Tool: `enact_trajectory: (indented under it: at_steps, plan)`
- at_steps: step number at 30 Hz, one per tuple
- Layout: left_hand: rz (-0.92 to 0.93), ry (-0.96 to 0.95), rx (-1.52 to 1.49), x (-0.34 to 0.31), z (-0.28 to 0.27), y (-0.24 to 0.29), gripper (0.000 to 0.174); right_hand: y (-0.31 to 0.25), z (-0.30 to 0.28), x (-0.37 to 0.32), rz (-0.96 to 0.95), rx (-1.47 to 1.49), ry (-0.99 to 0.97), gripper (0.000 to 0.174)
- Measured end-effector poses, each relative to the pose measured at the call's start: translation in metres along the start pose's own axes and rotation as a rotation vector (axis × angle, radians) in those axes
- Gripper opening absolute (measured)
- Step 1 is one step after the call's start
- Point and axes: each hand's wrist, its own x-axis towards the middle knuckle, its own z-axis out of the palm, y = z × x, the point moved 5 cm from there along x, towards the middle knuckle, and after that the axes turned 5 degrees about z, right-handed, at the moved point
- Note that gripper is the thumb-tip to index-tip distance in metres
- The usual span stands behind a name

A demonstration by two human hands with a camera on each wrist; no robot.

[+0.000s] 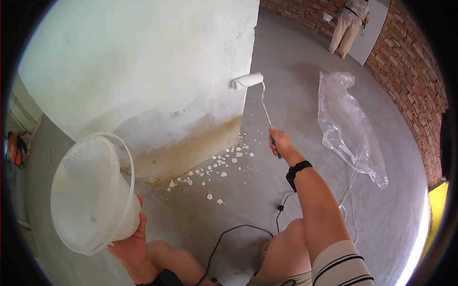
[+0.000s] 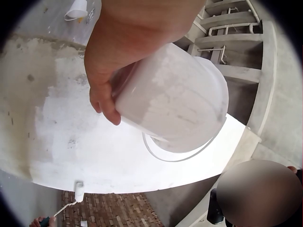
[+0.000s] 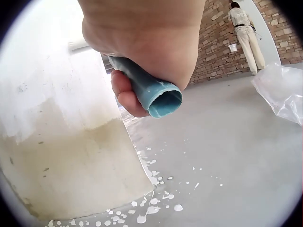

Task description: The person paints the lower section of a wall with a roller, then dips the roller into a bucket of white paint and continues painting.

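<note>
Paint roller, fat white fluffy sleeve on a bent wire frame (image 1: 247,81), is up at the vertical edge of the white-coated, flat-faced wall (image 1: 143,71); touching or a hair off, can't tell. R hand (image 1: 282,143) has it, fingers curled tight round the hollow teal plastic handle (image 3: 142,85). L hand (image 1: 133,243) grips the translucent white plastic bucket w/ hoop handle (image 1: 90,200), fingers wrapped on its side, bucket tipped over, paint smears inside.

Step in hand, I'd say: rolling the edge strip. Next move prob. calls for a flat sleeve, even pressure & a steady wrist, w/ the bucket held clear of the wall.

Surface: white up top, going patchy, then a bare tan-brown band (image 1: 200,148) along the foot. White paint drops (image 1: 224,174) dot the smooth grey floor (image 1: 296,95) just beside it.

Room: crumpled clear plastic sheet (image 1: 348,128) on the floor, thin black cable (image 1: 245,225) nr the knees; far off, another person (image 1: 347,28) w/ a small white pail (image 1: 327,17), by the red-brown brick wall (image 1: 410,90).
</note>
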Motion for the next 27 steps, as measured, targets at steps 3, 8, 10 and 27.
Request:
enact_trajectory:
  at_steps: [3,8,10,27]
  plan:
    - [-0.007,-0.003,-0.002,0.001,0.002,-0.002,0.071,0.013,0.000,0.000,0.024,-0.030,-0.019,0.051]
    - [-0.016,-0.003,-0.002,0.000,0.003,-0.003,0.071,0.029,-0.013,-0.002,0.081,-0.133,0.007,0.051]
    - [-0.009,-0.005,0.004,0.000,0.001,-0.002,0.071,0.035,-0.016,-0.004,0.108,-0.153,-0.001,0.051]
    - [-0.040,-0.089,-0.008,-0.006,0.008,-0.001,0.063,0.046,-0.022,-0.022,0.377,-0.590,0.105,0.055]
